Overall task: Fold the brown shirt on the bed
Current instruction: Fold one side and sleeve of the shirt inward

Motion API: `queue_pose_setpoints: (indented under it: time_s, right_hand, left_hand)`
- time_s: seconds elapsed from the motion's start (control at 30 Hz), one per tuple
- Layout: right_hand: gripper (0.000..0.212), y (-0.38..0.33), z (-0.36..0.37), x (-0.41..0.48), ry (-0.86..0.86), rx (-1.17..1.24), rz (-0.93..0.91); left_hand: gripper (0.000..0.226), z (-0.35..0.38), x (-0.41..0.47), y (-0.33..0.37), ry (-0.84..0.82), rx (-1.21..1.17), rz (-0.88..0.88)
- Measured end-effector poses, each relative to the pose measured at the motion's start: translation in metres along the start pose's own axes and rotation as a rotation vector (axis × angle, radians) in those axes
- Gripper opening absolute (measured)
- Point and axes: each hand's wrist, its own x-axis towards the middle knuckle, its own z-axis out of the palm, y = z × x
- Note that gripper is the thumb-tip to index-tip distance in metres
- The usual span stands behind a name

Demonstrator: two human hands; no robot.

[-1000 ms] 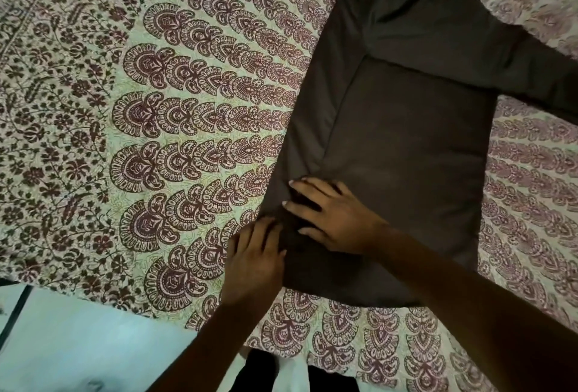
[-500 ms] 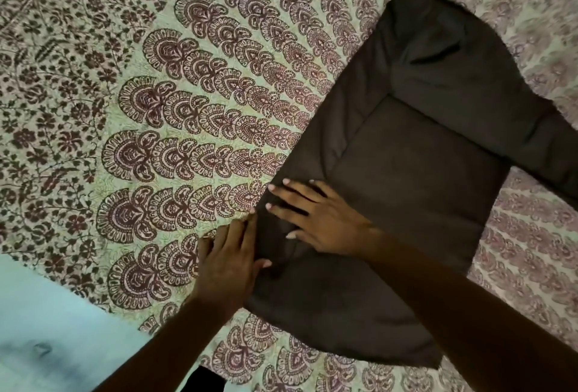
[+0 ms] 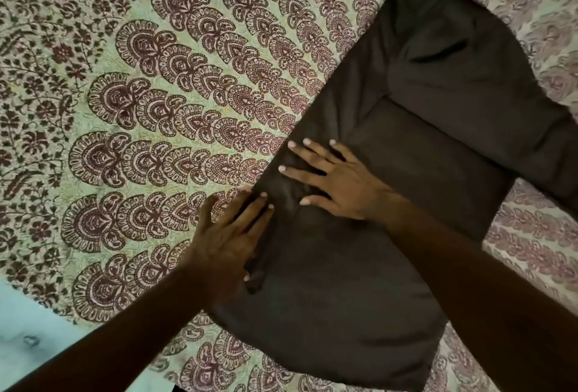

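On the right half of the bed [image 3: 156, 110], the brown shirt [image 3: 406, 147] lies partly folded on the patterned cover, its left side turned in as a long strip [image 3: 341, 91]. Since half a second ago the view has swung, so the shirt now sits more slanted in the frame, with its top towards the upper right.

The right hand [image 3: 341, 179] has slid a little further up that strip. It lies flat with its fingers spread wider than before, palm down on the cloth and holding nothing.

The left hand [image 3: 228, 235], which was just beside the shirt's left edge, now lies across it. Its straight fingers rest partly on the bed cover and partly on the shirt, gripping nothing. A small ridge of bunched cloth [image 3: 256, 269] has risen next to its thumb.

One sleeve [image 3: 550, 154] runs off the right edge of the frame, so its end cannot be seen. The right forearm [image 3: 469, 282] covers the shirt's lower right part. The collar is hard to make out in the dark cloth. A pale patch of floor [image 3: 31, 323] shows at the lower left, blurred.
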Motion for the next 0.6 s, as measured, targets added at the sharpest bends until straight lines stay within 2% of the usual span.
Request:
queue_pose_setpoints:
  time_s: [0.07, 0.13, 0.2, 0.23, 0.3, 0.33, 0.43, 0.53, 0.6]
  right_hand:
    - [0.065, 0.009, 0.001, -0.001, 0.025, 0.068, 0.193]
    - [0.066, 0.021, -0.004, 0.002, 0.066, 0.147, 0.375]
    - [0.067, 0.033, -0.012, 0.008, 0.095, 0.154, 0.373]
    - [0.066, 0.038, -0.014, 0.011, 0.092, 0.124, 0.304]
    - [0.064, 0.054, -0.017, 0.018, 0.044, 0.072, 0.156]
    - [0.064, 0.063, -0.017, 0.021, 0.012, 0.075, 0.141]
    - [0.067, 0.099, -0.017, 0.025, -0.03, 0.13, 0.312]
    - [0.064, 0.134, -0.019, 0.03, -0.026, 0.145, 0.496]
    - [0.066, 0.151, -0.023, 0.035, -0.011, 0.103, 0.536]
  left_hand:
    - [0.102, -0.014, 0.013, 0.003, 0.012, -0.009, 0.035]
    - [0.063, -0.028, 0.031, 0.007, 0.115, -0.013, 0.048]
    - [0.034, -0.036, 0.057, 0.009, 0.22, -0.02, 0.073]
    - [0.032, -0.037, 0.072, 0.008, 0.242, -0.023, 0.071]
    - [0.048, -0.04, 0.104, 0.004, 0.261, -0.029, 0.046]
    - [0.06, -0.042, 0.117, 0.0, 0.249, -0.021, 0.048]
    - [0.084, -0.045, 0.143, -0.013, 0.194, 0.036, 0.12]
    - [0.093, -0.047, 0.158, -0.019, 0.135, 0.063, 0.2]
    - [0.097, -0.054, 0.171, -0.018, 0.096, 0.096, 0.237]
